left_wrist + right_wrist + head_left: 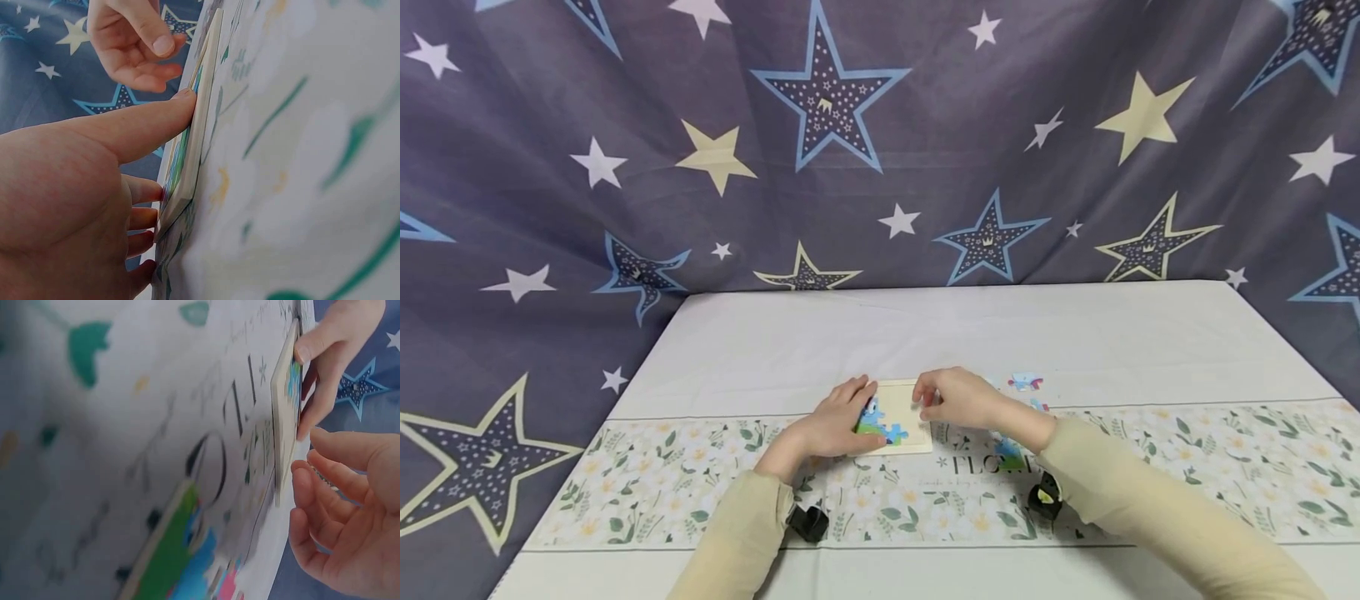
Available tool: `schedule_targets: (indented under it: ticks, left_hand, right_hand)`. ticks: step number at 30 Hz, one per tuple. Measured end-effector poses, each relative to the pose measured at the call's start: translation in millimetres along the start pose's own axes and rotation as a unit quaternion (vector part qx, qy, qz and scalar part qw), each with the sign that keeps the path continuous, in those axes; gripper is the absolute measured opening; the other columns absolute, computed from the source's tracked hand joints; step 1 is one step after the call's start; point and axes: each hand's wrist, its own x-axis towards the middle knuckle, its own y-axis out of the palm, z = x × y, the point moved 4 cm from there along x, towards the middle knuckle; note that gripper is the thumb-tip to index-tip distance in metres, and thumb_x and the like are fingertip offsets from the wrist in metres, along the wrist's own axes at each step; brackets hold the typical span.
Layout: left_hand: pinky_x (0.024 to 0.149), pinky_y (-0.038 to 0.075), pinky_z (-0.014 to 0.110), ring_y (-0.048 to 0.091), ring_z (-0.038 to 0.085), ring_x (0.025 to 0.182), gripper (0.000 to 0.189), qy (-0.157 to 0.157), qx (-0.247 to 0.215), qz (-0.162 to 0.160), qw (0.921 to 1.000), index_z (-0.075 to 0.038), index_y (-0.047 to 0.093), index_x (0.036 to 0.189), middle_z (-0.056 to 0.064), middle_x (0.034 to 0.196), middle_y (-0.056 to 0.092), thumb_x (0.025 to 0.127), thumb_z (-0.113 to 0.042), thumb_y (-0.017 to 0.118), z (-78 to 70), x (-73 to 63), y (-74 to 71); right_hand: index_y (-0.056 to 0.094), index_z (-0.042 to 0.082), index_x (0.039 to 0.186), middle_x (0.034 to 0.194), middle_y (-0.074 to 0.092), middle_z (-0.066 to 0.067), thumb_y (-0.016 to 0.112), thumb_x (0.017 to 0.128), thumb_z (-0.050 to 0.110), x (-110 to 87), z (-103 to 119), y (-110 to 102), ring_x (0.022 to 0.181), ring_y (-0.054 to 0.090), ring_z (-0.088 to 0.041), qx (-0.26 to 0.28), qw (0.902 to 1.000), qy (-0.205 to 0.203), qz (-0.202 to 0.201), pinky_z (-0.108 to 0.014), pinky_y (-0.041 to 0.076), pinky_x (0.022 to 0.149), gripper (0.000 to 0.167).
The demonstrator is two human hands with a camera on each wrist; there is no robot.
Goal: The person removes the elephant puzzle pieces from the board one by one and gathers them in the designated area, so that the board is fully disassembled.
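The puzzle board [901, 398] lies flat on the tabletop [850, 333], between the two hands and partly under both. Its left part holds a cluster of set pieces [892, 434] in blue and green, with an eye drawn near the top; how many there are cannot be told, since the left hand [835, 421] covers that end. That hand rests on the board with its fingers fairly straight, the thumb on the near rim. The right hand [958, 396] is above the board's right end, its fingers loosely bent and the thumb apart from them; no piece shows in its grasp.

The middle and right of the board are bare wood, so the puzzle looks begun but well short of complete. What is left seems to be the loose pieces to the right of the board: a small one [1025, 382] at the far side, and a green and blue one [1010, 455] nearer the person. Others are partly hidden by the right arm.
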Motion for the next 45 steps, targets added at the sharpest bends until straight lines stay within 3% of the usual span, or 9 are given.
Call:
schedule_targets:
  ticks: [7,18,28,36,45]
  left_hand:
    - [0.110,0.015,0.051,0.005,0.031,0.140,0.081,0.001,0.002,0.000,1.0000,-0.006,0.015,0.146,0.013,0.152,0.008,0.086,-0.042,0.057,0.4,0.2,0.2]
    - [0.109,0.014,0.052,0.004,0.033,0.139,0.081,0.014,-0.013,0.003,0.9998,-0.004,0.015,0.146,0.016,0.152,0.007,0.087,-0.040,0.057,0.1,-0.6,-1.2]
    - [0.109,0.014,0.054,0.000,0.031,0.140,0.080,0.024,-0.048,0.024,0.9983,-0.005,0.013,0.146,0.013,0.153,0.003,0.088,-0.039,0.056,6.2,-2.5,-3.7]
    - [0.108,0.012,0.055,-0.004,0.030,0.140,0.078,0.034,-0.086,0.041,0.9949,-0.007,0.014,0.147,0.011,0.153,0.000,0.087,-0.029,0.060,13.4,-2.7,-5.5]
    - [0.108,0.012,0.055,-0.002,0.031,0.140,0.079,0.031,-0.098,0.035,0.9941,-0.005,0.016,0.146,0.012,0.153,0.002,0.086,-0.027,0.062,13.0,-0.7,-5.3]
  right_hand:
    - [0.064,0.015,0.093,0.078,0.062,0.009,0.069,0.080,0.016,7.4,12,10,0.072,0.057,-0.007,-0.014,0.9997,0.003,0.018,-0.031,0.047,0.070,0.014]
    - [0.066,0.014,0.090,0.075,0.060,0.009,0.070,0.077,0.014,14.1,25,23,0.065,0.051,-0.006,-0.050,0.9980,-0.026,0.031,-0.026,0.044,0.061,0.013]
    - [0.067,0.017,0.091,0.078,0.058,0.007,0.074,0.076,0.020,15.6,29,29,0.069,0.051,-0.007,-0.096,0.9950,-0.010,0.029,-0.027,0.043,0.060,0.017]
    - [0.067,0.020,0.091,0.078,0.057,0.006,0.075,0.076,0.022,15.3,30,29,0.069,0.051,-0.008,-0.098,0.9946,-0.006,0.031,-0.028,0.043,0.059,0.017]
    - [0.067,0.019,0.089,0.081,0.058,0.005,0.075,0.075,0.018,14.9,32,29,0.073,0.053,-0.009,-0.083,0.9961,0.003,0.030,-0.029,0.045,0.062,0.016]
